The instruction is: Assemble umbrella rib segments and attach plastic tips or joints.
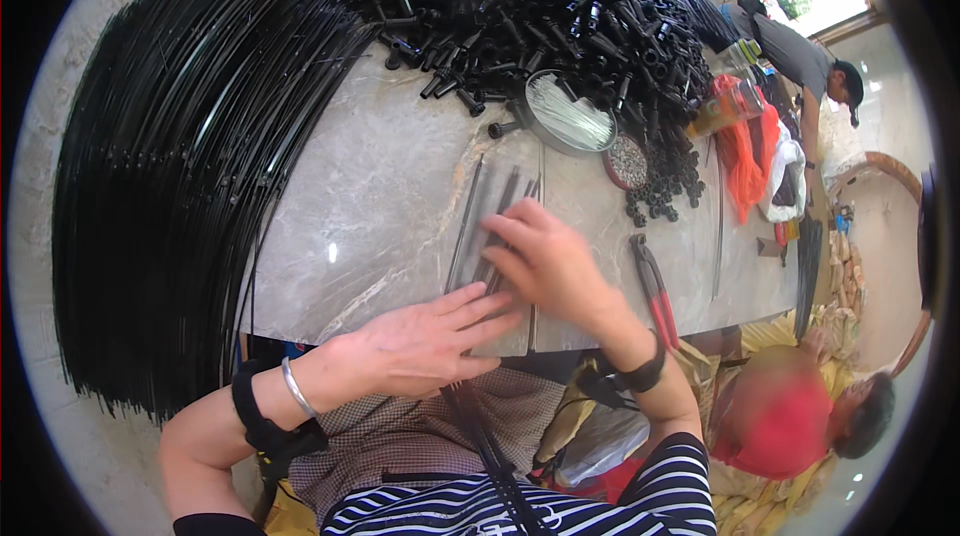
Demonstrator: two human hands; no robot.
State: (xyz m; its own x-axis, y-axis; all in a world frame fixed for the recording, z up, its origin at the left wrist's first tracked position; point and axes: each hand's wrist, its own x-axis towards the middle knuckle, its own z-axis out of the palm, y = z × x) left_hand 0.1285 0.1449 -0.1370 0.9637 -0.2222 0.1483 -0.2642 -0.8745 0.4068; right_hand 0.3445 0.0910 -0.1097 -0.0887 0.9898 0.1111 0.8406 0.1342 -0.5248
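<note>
Thin black rods lie on the grey stone-patterned table in front of me, and a dark bundle of similar strips runs below my left hand across my lap. My left hand lies flat over the rods at the table's near edge, with its fingers stretched out. Just beyond it, my right hand is bent over the rods, thumb and fingers closed around some of them. Motion blurs the rods near its fingertips, so how many it holds is unclear.
A large sheaf of black rods fills the left. Black tubes are heaped at the back, beside a metal bowl of clear strands and a dish of tiny pieces. Red-handled pincers lie to the right. Two other people are at right.
</note>
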